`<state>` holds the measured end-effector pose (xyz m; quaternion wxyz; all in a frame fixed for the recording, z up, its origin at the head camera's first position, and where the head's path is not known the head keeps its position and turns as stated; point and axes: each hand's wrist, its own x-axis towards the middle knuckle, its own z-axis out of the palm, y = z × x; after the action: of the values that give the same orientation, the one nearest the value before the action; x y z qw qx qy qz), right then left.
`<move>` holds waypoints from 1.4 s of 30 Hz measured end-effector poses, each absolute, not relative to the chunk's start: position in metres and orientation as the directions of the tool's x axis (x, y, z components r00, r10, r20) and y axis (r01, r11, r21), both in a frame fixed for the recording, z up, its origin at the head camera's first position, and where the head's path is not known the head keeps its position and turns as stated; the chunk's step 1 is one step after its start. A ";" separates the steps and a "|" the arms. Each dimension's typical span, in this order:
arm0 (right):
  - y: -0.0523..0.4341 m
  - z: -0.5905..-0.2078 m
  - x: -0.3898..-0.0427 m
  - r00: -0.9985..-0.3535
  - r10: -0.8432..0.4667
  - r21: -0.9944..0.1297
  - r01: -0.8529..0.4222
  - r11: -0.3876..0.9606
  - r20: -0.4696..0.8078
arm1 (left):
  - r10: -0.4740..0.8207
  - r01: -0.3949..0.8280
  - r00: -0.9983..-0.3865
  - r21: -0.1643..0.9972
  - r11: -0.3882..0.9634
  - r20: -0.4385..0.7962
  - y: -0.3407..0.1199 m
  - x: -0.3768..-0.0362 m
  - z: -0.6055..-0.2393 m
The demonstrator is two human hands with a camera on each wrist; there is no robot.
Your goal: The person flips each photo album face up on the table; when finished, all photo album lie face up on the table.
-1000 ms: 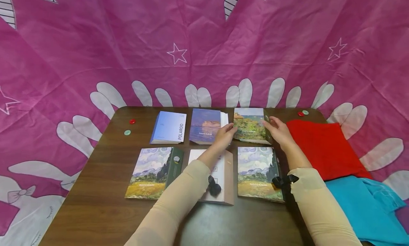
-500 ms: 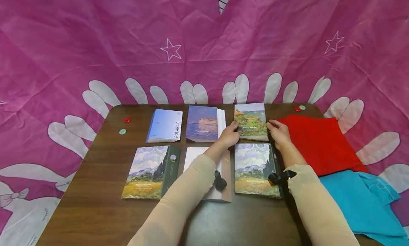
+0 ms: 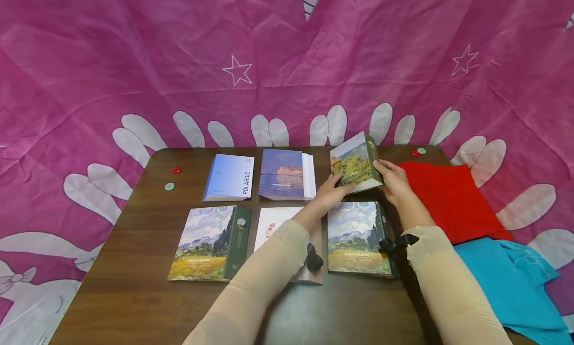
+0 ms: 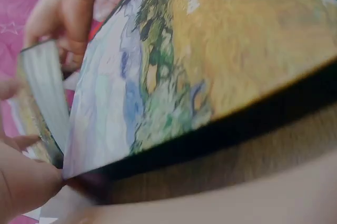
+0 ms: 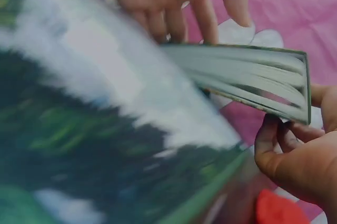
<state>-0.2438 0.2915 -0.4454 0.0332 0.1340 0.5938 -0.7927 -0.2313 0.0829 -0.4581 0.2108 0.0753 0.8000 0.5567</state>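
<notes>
A photo album with a green landscape cover (image 3: pixel 356 164) is tilted up off the brown table (image 3: pixel 134 295) at the back right. My left hand (image 3: pixel 334 188) grips its near left corner. My right hand (image 3: pixel 389 175) holds its right side by the spine. In the right wrist view the album's page edge (image 5: pixel 247 79) shows between the left hand's fingers (image 5: pixel 176 3) above and my right hand's fingers (image 5: pixel 292 155) below. In the left wrist view the raised album (image 4: pixel 45 90) stands at the left, behind a wheat-field album (image 4: pixel 210 66).
Flat on the table lie a Polaroid album (image 3: pixel 229 177), a blue seascape album (image 3: pixel 284 174), two wheat-field albums (image 3: pixel 208 243) (image 3: pixel 356 238) and a white one (image 3: pixel 279 219). Red cloth (image 3: pixel 441 195) and teal cloth (image 3: pixel 506 280) lie at the right. Small red and green discs (image 3: pixel 172 178) (image 3: pixel 418 151) sit near the corners.
The green landscape album lay flat between both hands; now its far edge is raised and it tilts toward me, held on both sides.
</notes>
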 end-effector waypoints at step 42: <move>0.285 -0.436 -0.228 -0.948 -0.044 -0.845 0.259 0.468 -0.315 | 0.366 0.005 -0.917 0.912 0.410 -0.160 0.057 -0.244 -0.456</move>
<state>-0.2284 0.2849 -0.4358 0.1478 0.0636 0.8440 -0.5116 -0.2442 0.0569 -0.4558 0.1700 0.1128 0.8224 0.5311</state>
